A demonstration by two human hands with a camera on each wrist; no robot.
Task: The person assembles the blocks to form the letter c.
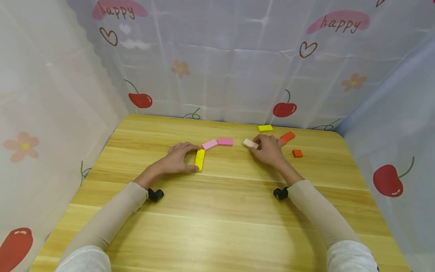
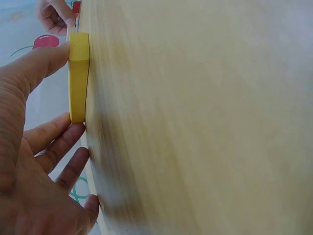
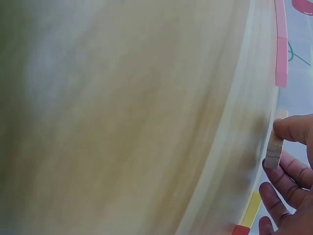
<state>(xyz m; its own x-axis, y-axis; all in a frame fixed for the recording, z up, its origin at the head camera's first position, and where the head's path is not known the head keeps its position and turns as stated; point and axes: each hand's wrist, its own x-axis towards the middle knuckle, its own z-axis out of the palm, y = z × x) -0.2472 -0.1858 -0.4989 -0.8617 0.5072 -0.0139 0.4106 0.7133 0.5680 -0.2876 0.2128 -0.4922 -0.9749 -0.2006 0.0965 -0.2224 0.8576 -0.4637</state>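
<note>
While both hands work: flat painted wooden blocks lie on the pale wooden surface.
Left hand: grip pinches the yellow rectangular block by its ends.
Right hand: grip pinches the beige block.
Handling: likely light, rigid, smooth; best held across the narrow edges.

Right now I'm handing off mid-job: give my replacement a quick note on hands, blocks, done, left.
Left hand: pinches the yellow block, flat on the table.
Right hand: pinches the beige block.
Done: two pink blocks lie end to end between the hands.
Left, likely: both held blocks seem bound for that row; another yellow block and two orange blocks lie loose behind and right of the right hand.
</note>
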